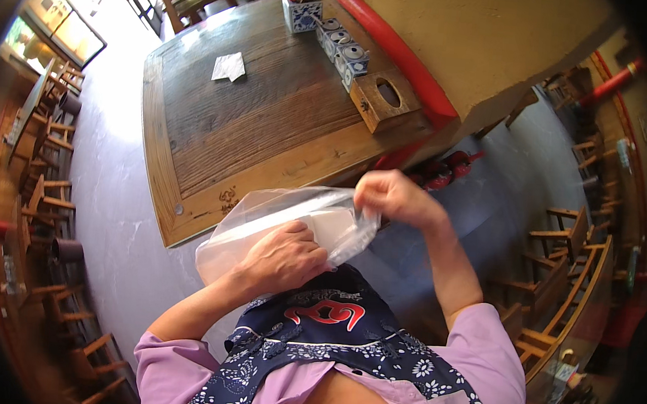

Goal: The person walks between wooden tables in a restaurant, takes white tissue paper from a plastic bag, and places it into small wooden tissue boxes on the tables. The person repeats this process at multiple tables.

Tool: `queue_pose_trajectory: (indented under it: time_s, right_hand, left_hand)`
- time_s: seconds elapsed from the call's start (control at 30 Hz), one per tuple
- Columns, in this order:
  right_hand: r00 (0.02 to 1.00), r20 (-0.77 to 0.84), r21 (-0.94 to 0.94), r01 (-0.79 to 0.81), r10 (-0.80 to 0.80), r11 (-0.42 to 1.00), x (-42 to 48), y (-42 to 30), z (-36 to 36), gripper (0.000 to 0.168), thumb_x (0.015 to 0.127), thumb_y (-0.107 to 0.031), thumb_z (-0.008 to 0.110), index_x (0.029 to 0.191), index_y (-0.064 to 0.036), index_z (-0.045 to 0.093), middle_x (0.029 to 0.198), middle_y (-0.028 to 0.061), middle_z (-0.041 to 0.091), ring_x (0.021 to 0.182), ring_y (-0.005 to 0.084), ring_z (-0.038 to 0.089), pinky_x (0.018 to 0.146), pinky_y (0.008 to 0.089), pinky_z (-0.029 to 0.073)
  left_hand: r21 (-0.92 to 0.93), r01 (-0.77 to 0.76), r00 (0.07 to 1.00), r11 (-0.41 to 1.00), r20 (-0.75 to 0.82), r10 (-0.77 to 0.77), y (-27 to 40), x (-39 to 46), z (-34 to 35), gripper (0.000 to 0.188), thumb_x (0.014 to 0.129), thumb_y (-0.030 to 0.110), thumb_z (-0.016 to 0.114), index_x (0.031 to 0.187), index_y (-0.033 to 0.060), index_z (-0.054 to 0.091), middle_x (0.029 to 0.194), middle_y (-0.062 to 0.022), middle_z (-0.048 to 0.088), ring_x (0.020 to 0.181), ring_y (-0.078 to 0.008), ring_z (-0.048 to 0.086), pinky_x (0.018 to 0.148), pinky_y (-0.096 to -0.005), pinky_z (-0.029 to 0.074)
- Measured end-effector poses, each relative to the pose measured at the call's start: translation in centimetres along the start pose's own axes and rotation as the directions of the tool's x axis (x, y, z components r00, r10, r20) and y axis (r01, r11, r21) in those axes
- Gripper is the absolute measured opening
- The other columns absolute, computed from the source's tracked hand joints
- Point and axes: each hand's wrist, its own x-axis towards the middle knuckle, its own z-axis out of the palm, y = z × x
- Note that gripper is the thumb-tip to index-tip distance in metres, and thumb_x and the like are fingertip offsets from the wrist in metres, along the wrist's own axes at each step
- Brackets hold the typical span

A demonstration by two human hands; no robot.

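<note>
A clear plastic bag (267, 203) is held in front of my apron, near the front edge of the wooden table (281, 159). Inside it shows a white block-like bundle (333, 223), possibly paper napkins. My left hand (289, 254) grips the bag and bundle from the near side, fingers curled over them. At the bag's gathered right end, my right hand (394, 198) is slightly blurred and pinches the plastic film. A wooden tissue box (384, 99) with an oval slot stands at the table's right edge, beyond my right hand.
A crumpled white napkin (229, 66) lies on the tabletop. Blue-and-white lidded condiment jars (343, 46) and a chopstick holder (302, 13) line the wall side. Wooden chairs (560, 235) stand at right, more at left. A dark bin (67, 251) sits on the floor.
</note>
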Motion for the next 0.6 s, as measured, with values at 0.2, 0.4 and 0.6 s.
queue_pose_trajectory:
  time_s: [0.2,0.4,0.6]
  right_hand:
    - [0.675,-0.544,-0.718,-0.068,-0.498,0.693,9.4,4.5,-8.8,0.050,0.079,-0.030,0.075,0.118,-0.004,0.057,0.102,0.0153,0.063,0.098,0.0317,0.060,0.087,0.0387,0.047]
    - [0.751,-0.570,-0.812,-0.453,-0.332,0.368,17.3,9.4,-11.0,0.081,0.075,-0.036,0.074,0.143,-0.018,0.033,0.117,0.0219,0.051,0.112,0.0420,0.048,0.093,0.0558,0.037]
    - [0.806,-0.542,-0.786,-0.387,-0.236,0.483,17.0,8.7,-8.5,0.082,0.074,-0.025,0.071,0.144,-0.017,0.029,0.105,0.0222,0.050,0.092,0.0419,0.059,0.080,0.0518,0.048]
  left_hand:
    - [0.057,-0.053,0.998,0.997,-0.014,0.054,-0.8,1.7,0.7,0.026,0.083,0.026,0.064,0.064,0.0138,0.050,0.063,-0.0031,0.056,0.068,-0.0212,0.057,0.076,-0.0341,0.043]
    - [-0.001,0.021,0.998,1.000,-0.051,-0.021,-1.5,1.7,1.6,0.027,0.087,0.027,0.058,0.065,0.0109,0.052,0.064,-0.0054,0.055,0.070,-0.0228,0.056,0.078,-0.0342,0.042]
    - [-0.004,0.066,0.995,0.998,-0.071,-0.066,-1.1,1.6,1.7,0.028,0.086,0.026,0.059,0.063,0.0106,0.052,0.064,-0.0063,0.055,0.071,-0.0231,0.056,0.077,-0.0348,0.042]
